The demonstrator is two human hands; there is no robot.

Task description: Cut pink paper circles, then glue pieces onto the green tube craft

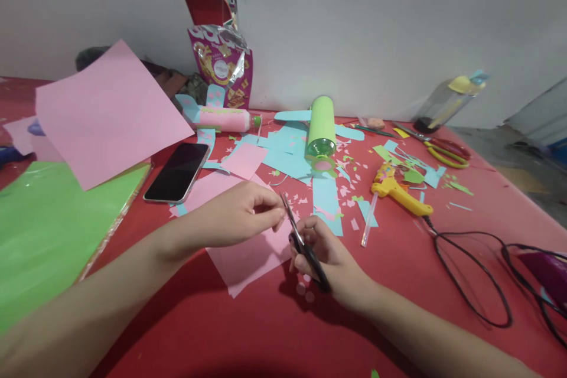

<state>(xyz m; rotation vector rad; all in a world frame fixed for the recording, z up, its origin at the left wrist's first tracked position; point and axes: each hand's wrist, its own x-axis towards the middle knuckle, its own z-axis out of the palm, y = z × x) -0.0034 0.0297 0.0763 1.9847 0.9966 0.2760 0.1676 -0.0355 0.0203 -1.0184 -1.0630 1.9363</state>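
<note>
My right hand (339, 263) grips a pair of black-handled scissors (313, 261), its blades pointing up and to the left. Close to the blade tips, my left hand (250, 212) is closed in a pinch; whatever its fingertips hold is hidden or too small to make out. Beneath both hands lie sheets of pink paper (241, 274) on the red table. Small pink scraps (303, 198) are scattered just beyond the blades. Further back sits a bottle wrapped in green paper (322, 121), with light-blue paper pieces at its sides. A pink-wrapped bottle (224, 120) with blue fins lies to its left.
A phone (177, 172) rests left of the pink sheets, near a green paper pack (57, 230) and a raised pink sheet (113, 115). At right are a yellow glue gun (401, 195) with a black cord, larger scissors (445, 150) and a clear bottle (449, 103). A snack bag (224, 65) stands behind.
</note>
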